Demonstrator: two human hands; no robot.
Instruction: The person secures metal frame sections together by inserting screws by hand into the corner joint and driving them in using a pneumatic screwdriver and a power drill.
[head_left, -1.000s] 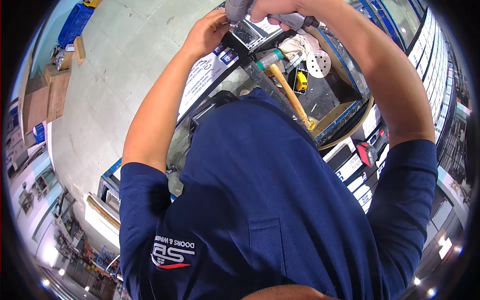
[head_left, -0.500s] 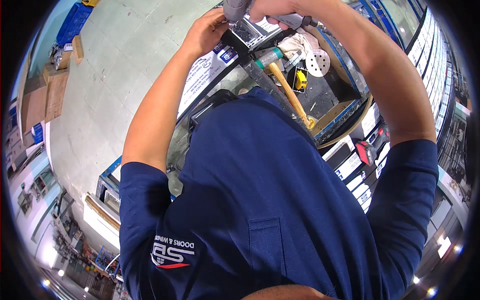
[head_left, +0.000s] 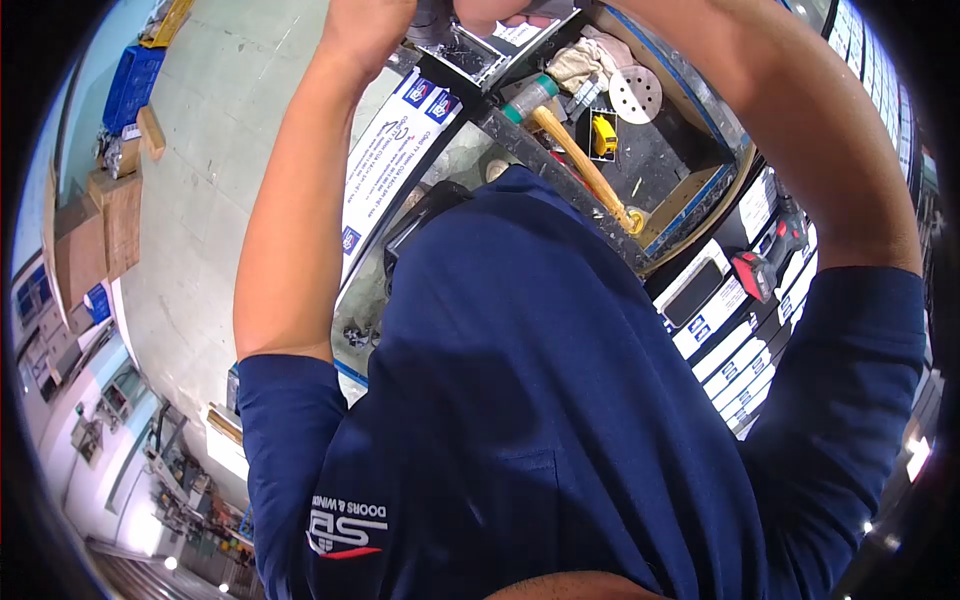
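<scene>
At the top edge, my right hand is wrapped round a dark grey power tool, which the frame cuts off. My left hand is beside the tool; its fingers are out of view or hidden. Beneath the tool and my right hand lies a dark profile with a slotted metal edge. A labelled white-and-black profile runs down-left from there.
An open tray right of centre holds a wooden-handled hammer, green-ended cylinder, rag, perforated disc and yellow tool. A red-black cordless tool rests on labelled profiles. Left are wooden blocks and a blue bin.
The view has shifted. Both hands and the grey tool are nearer the top edge and partly cut off. My left hand has moved left and up, its fingers no longer clearly visible.
</scene>
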